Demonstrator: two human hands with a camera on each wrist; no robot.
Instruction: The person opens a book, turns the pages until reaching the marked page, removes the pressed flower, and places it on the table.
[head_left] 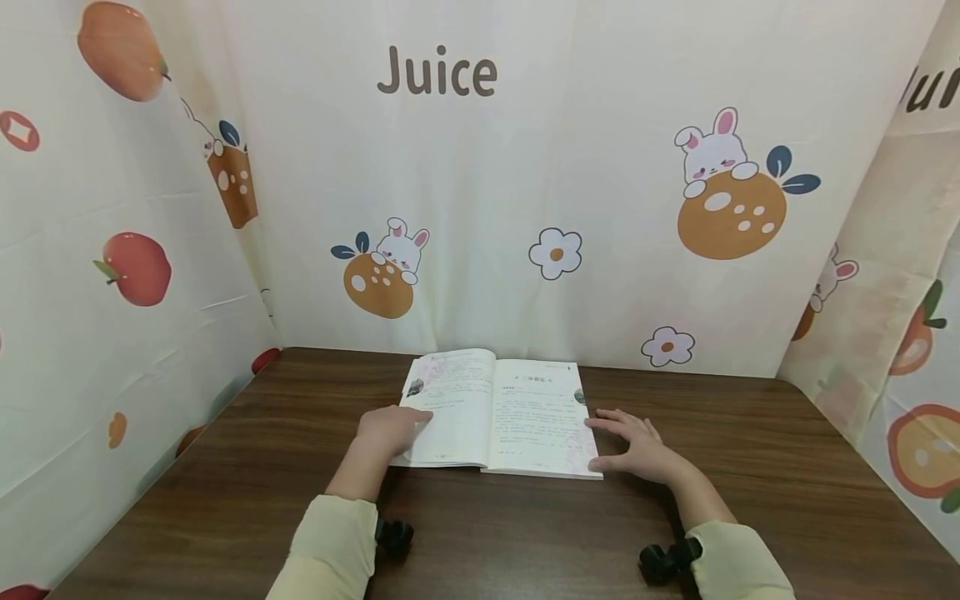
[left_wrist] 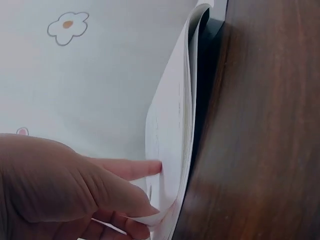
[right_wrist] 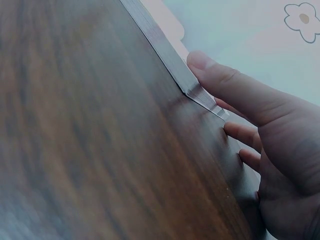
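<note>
An open book [head_left: 536,425] with printed pages lies on the wooden table. My left hand [head_left: 386,432] is at its left edge, the index finger stretched over the left page. In the left wrist view, the left hand [left_wrist: 65,185] pinches the edge of a page [left_wrist: 150,217] between thumb and lower fingers, and the paper bends there. At the lower right corner, my right hand [head_left: 637,448] rests with fingers spread. The right wrist view shows the right hand [right_wrist: 280,135] with its thumb straight on the book's corner [right_wrist: 197,92] and other fingertips low beside its edge.
The brown wooden table [head_left: 225,467] reaches back to a white curtain [head_left: 480,167] printed with fruit, rabbits and flowers. More printed cloth hangs on both sides. A black wrist device [head_left: 393,537] sits at the left cuff, another device [head_left: 667,560] at the right.
</note>
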